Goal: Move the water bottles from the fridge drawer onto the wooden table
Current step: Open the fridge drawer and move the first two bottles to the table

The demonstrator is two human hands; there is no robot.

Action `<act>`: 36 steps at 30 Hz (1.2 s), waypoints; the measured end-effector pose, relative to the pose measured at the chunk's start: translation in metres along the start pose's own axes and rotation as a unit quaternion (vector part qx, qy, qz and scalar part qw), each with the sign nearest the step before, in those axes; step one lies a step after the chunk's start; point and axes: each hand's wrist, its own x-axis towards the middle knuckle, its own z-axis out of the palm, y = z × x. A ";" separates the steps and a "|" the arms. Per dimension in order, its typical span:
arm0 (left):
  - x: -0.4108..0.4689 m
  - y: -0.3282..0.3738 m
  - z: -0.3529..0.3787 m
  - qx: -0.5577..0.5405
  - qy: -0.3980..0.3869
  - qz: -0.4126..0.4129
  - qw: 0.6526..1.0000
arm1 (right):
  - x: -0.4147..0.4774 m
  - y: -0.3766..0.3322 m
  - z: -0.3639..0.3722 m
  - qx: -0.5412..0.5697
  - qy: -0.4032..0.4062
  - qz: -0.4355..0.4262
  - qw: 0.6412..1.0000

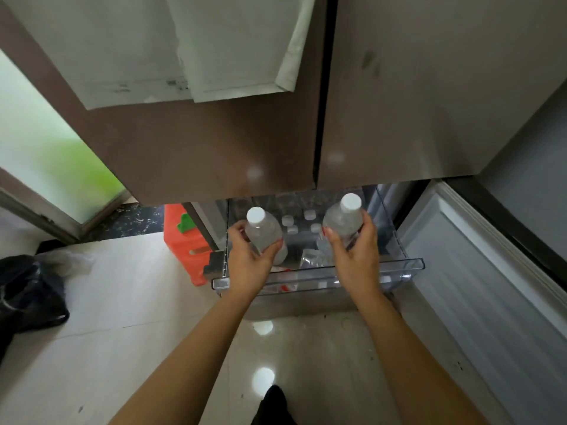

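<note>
— Nearest items, please.

— Pale tiled floor (pixel 129 317) with ceiling-light glare; two bare forearms reaching forward over it; a black bag (pixel 29 294) slumped on the floor at far left, well apart from the arms.

— The hands?

— Left hand (pixel 250 256): fingers (pixel 236 233) curled round the lower body of a clear water bottle (pixel 264 231), white cap uppermost, bottle tilted slightly; held above the drawer. Right hand (pixel 356 250): fingers wrapped round a second bottle (pixel 342 220), also white-capped, thumb on its left side; likewise lifted above the drawer.

— And the drawer itself?

— Clear plastic fridge drawer (pixel 319 279), pulled out; front lip just beyond the wrists; further bottles standing inside, four white caps (pixel 299 222) visible between the two held bottles; contents at the drawer's front too blurred to list.

— Beyond that?

— Orange plastic stool (pixel 184 243) just left of the drawer; open lower door (pixel 478 271) at right; brown upper fridge doors (pixel 245 136), shut; white papers (pixel 184 50) stuck to the left door.
</note>
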 end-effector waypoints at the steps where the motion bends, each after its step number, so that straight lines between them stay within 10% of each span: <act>1: -0.009 0.006 -0.005 -0.020 0.017 0.004 1.000 | -0.006 -0.009 -0.002 0.033 0.009 -0.004 0.999; 13: -0.158 0.068 -0.072 -0.084 0.288 0.095 0.949 | -0.098 -0.061 -0.005 0.222 -0.108 -0.153 0.957; 36: -0.619 -0.039 -0.372 0.053 0.577 -0.060 0.813 | -0.558 -0.171 0.117 0.114 -0.482 -0.316 0.809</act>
